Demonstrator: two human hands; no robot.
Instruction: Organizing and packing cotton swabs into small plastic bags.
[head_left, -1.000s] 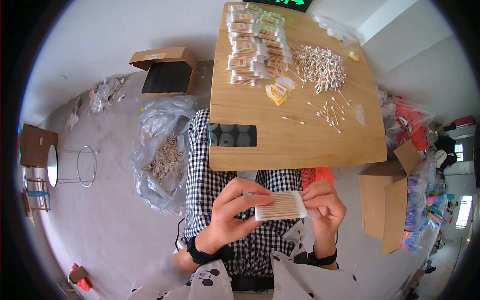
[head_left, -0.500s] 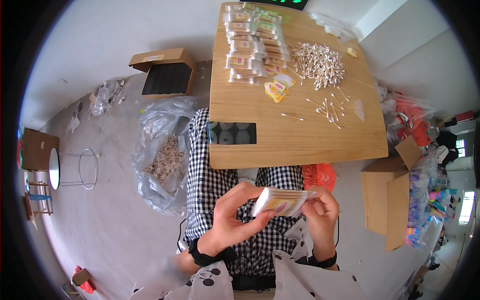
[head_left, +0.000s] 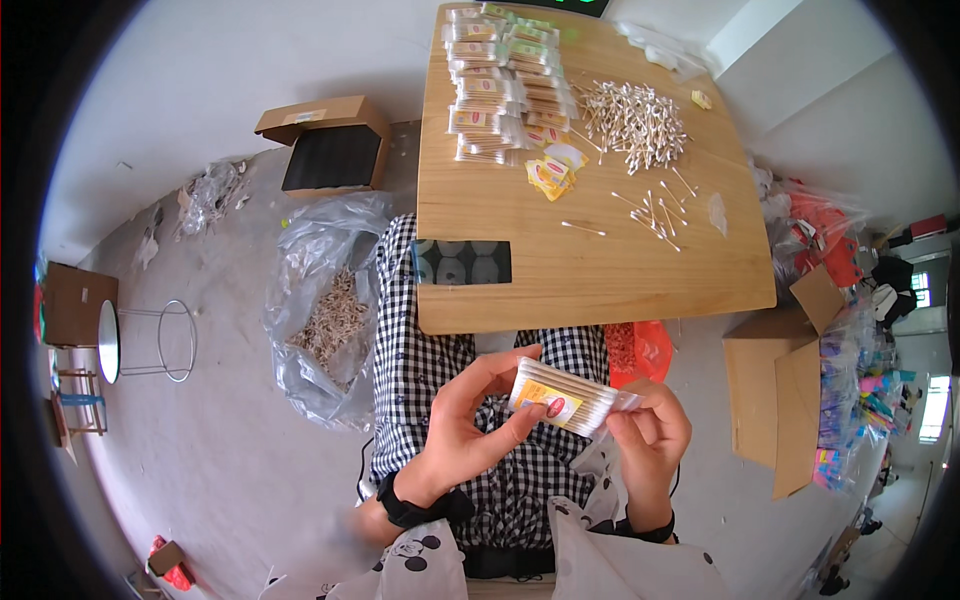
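Observation:
Above my lap I hold a clear packet of cotton swabs (head_left: pixel 566 396) with a yellow label inside. My left hand (head_left: pixel 467 424) is closed on its left end, thumb on the label side and fingers behind the upper edge. At the right end, my right hand (head_left: pixel 652 432) pinches the loose plastic flap of the packet between thumb and fingers. On the wooden table (head_left: pixel 600 285) beyond lie a stack of filled swab packets (head_left: pixel 487 88), a heap of loose swabs (head_left: pixel 637 125), a few scattered swabs (head_left: pixel 655 217) and yellow label cards (head_left: pixel 551 178).
Left of my legs, a large clear bag (head_left: pixel 330 320) of swabs stands on the floor. An open carton (head_left: pixel 335 150) is behind it. A red bag (head_left: pixel 640 352) sits under the table's right front. A cardboard box (head_left: pixel 770 400) stands right, and a stool (head_left: pixel 150 340) far left.
The packet has tilted so its labelled face shows more fully and its right end sits lower. Both hands keep their hold, the right one shifting slightly right.

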